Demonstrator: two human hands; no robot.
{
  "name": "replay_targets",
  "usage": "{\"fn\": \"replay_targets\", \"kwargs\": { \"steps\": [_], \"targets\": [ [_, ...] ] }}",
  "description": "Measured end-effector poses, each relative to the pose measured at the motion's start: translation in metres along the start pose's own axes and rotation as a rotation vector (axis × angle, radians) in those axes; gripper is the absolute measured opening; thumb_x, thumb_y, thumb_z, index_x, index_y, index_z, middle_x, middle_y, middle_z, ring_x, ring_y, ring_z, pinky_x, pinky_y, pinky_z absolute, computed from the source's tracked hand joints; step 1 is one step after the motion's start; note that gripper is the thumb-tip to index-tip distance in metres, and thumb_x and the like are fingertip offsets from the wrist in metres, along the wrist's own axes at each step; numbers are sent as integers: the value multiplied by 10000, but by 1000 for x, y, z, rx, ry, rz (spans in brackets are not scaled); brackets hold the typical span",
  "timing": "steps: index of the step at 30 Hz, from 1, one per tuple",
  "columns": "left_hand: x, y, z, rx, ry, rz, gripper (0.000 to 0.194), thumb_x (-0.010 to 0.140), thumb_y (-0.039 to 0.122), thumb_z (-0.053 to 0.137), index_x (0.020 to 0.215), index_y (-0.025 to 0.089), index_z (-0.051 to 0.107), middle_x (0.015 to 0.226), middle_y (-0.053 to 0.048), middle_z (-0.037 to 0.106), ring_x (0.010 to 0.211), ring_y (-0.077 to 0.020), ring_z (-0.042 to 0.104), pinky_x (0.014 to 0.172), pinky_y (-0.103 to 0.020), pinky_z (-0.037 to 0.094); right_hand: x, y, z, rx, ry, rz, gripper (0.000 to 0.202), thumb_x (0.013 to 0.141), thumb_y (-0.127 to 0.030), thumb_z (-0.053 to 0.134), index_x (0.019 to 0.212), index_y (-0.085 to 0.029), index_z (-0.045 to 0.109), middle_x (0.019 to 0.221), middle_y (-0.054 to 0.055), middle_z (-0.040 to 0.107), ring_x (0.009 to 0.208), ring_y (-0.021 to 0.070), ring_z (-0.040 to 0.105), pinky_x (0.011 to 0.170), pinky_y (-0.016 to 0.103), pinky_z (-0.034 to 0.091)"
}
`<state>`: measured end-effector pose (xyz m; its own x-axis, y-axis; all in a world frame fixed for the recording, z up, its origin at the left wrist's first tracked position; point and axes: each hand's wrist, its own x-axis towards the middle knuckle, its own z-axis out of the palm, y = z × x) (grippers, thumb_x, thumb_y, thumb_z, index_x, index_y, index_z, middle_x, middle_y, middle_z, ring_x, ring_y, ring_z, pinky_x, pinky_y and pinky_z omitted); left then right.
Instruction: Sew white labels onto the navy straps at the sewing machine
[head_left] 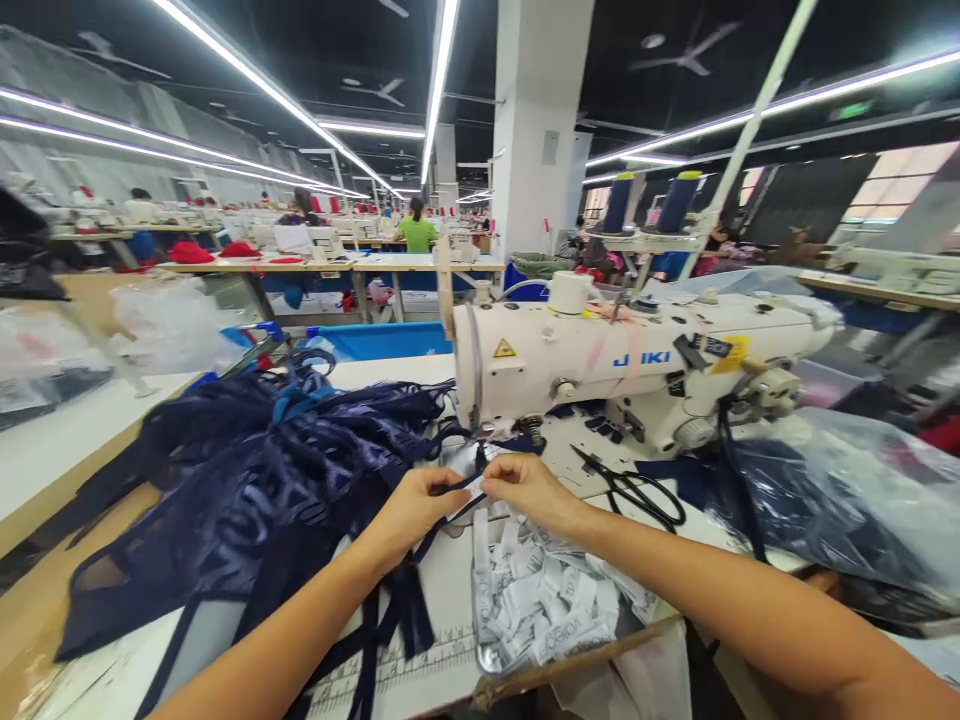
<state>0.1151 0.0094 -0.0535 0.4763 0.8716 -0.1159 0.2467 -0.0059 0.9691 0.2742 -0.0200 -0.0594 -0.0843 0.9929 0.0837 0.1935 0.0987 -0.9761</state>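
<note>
My left hand is closed in a pinch on a narrow navy fabric strap, just in front of the sewing machine's needle area. My right hand is pinched on a small white label that meets the strap between my fingertips. Both hands are close together beside the presser foot. Below them is a clear tray holding many loose white printed labels. A heap of navy lace garments lies to the left, its straps trailing down past my left wrist.
The white sewing machine stands across the back of the table. Black scissors lie right of my right hand. Navy pieces in clear plastic sit at the right. A printed ruler runs along the front edge. Other people work farther back.
</note>
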Motion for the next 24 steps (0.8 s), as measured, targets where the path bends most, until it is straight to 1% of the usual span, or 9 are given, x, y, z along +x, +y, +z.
{"fn": "replay_targets", "kwargs": {
  "steps": [4,7,9,11,14,16,19,22,24],
  "targets": [
    [-2,5,-6,83,-23,18,328,582,440,648,604,120,582,498,39,466,467,-77,383,464,-192,286,0,0,-12,-128,-85,-55,83,687,-245,598,659,-172,570,603,-40,545,597,103,507,571,221,395],
    [-5,12,-16,243,0,108,319,631,458,611,597,141,590,529,18,517,503,-107,443,486,-208,346,0,-2,-39,-476,-98,-117,141,744,-287,585,813,-169,619,789,16,640,760,142,582,646,232,427],
    [-5,16,-23,452,93,337,275,693,426,565,616,164,599,585,5,556,553,-128,493,532,-221,395,1,-4,-64,-841,-47,-142,150,794,-257,531,847,-160,631,855,49,659,800,156,602,679,241,433],
    [2,17,-26,718,214,679,234,780,352,490,681,181,617,676,-16,591,632,-144,535,607,-236,430,5,-6,-90,-1175,33,-153,171,818,-196,476,836,-156,641,877,77,665,812,180,612,688,259,437],
    [23,12,-21,1112,236,1117,276,865,189,360,773,164,619,734,-57,592,680,-159,535,652,-278,432,12,-6,-123,-1329,135,-111,244,804,-79,407,854,-108,644,896,169,656,855,255,608,702,329,439],
    [40,4,-11,1308,164,1261,323,863,85,308,747,141,605,692,-66,563,649,-166,505,626,-301,412,19,-4,-137,-1348,177,-95,317,778,-8,366,944,-79,627,942,209,642,914,280,590,751,368,431],
    [57,-9,2,1446,67,1307,330,843,25,308,683,125,578,683,-70,540,630,-170,475,610,-311,378,34,6,-145,-1357,214,-125,426,746,53,342,1079,-71,576,1043,210,617,1026,286,537,862,406,389],
    [56,-16,8,1506,18,1222,259,836,40,371,694,123,571,704,-65,547,632,-162,468,604,-301,340,54,20,-148,-1292,220,-198,443,767,48,343,1116,-119,559,1079,158,616,1076,278,501,921,418,359],
    [50,-17,8,1541,17,1164,220,824,54,408,691,129,565,685,-51,546,619,-156,463,600,-300,315,68,28,-149,-1219,204,-267,380,825,-16,360,1105,-173,563,1099,113,609,1066,255,504,926,410,370]
  ]
}}
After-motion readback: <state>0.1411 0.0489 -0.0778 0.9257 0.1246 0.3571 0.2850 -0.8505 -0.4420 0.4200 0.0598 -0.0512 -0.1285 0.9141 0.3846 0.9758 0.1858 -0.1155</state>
